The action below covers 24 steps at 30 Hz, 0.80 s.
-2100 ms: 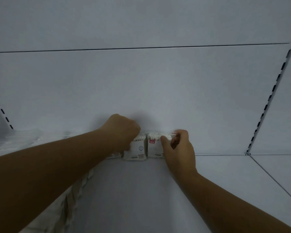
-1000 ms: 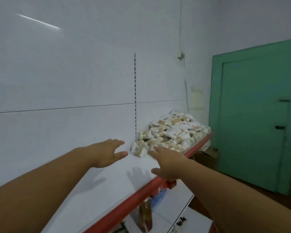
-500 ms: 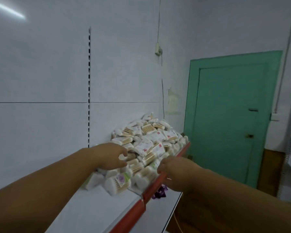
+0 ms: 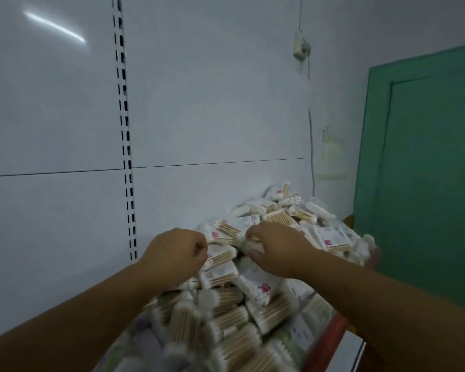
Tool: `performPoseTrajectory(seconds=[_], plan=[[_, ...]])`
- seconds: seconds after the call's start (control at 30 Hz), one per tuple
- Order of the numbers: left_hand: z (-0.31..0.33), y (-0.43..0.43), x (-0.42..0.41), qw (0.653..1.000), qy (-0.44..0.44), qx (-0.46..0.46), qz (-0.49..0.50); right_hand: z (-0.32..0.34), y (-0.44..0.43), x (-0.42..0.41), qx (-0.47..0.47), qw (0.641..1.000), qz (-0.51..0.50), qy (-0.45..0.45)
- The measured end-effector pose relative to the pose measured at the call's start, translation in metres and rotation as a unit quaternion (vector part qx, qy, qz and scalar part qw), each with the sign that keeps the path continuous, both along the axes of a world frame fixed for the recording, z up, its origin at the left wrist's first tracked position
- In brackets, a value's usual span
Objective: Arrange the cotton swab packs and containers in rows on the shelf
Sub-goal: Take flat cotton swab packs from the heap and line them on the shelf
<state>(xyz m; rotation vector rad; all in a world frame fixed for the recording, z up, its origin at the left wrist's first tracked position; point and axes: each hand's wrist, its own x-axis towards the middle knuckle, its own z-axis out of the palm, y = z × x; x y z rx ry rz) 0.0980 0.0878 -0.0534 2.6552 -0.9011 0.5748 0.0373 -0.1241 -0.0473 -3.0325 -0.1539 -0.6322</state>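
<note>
Two hands have come back to the heap (image 4: 266, 285) of cotton swab packs, which lies on the shelf against the back panel (image 4: 212, 103); a couple of seconds ago they were squaring two packs into a row at that panel, so this reads as the next fetch, with most of the stock unsorted. Left of the heap stands the slotted upright (image 4: 126, 157); at the heap's left flank the left hand (image 4: 176, 255) is balled, fingers curled hard against the end of a wooden-stick pack (image 4: 222, 258), though whether it has hold of it I cannot tell; on the heap's crest the right hand (image 4: 278, 249) has fingers hooked over and thumb under a white pack (image 4: 249, 247), gripping it; half a second ago that hand was down at the red shelf edge (image 4: 330, 336), on the heap's right side. Beyond the heap to the right is the green door (image 4: 427, 170).
</note>
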Motion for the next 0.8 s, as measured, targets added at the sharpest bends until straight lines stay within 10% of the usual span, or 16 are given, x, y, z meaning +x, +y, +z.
performPoseTrajectory(seconds=[0.27, 0.47, 0.57, 0.8], plan=[[0.012, -0.020, 0.014, 0.988, 0.087, -0.112, 0.062, 0.009, -0.018, 0.097, 0.063, 0.996, 0.061, 0.005], [0.037, -0.042, 0.015, 0.790, 0.388, -0.475, -0.006, 0.041, -0.011, 0.103, 0.255, 0.918, 0.300, -0.051], [0.038, -0.042, 0.014, 0.752, 0.334, -0.569, 0.007, 0.040, -0.001, 0.105, 0.267, 0.876, 0.401, 0.031], [0.027, -0.014, 0.004, 0.669, 0.301, -0.668, 0.124, 0.021, -0.019, 0.127, -0.030, 0.955, 0.287, 0.072]])
